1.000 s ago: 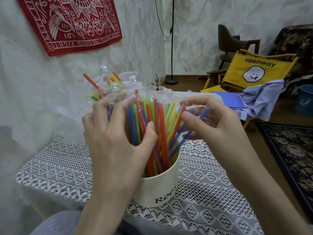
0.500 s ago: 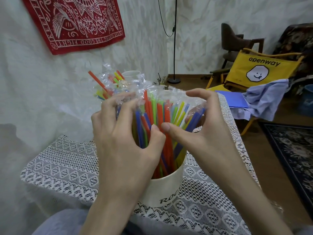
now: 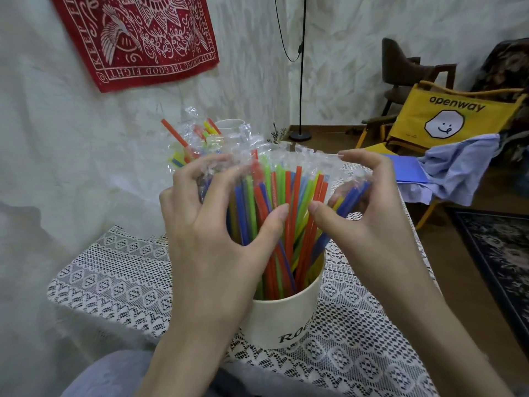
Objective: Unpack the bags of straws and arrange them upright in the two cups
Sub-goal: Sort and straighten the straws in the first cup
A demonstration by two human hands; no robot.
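The left hand (image 3: pixel 211 233) is curled round the left flank of the wrapped straws (image 3: pixel 282 222), thumb pressed to their front. The straws stand near upright, fanning slightly, in the near cup (image 3: pixel 286 316) on the lace-covered surface (image 3: pixel 114 279). The right hand (image 3: pixel 363 219) cups the right flank, fingers arched over the tips. Both hands are equally near. A second cup (image 3: pixel 229 126) is seen behind with more bagged straws beside it; open room lies above.
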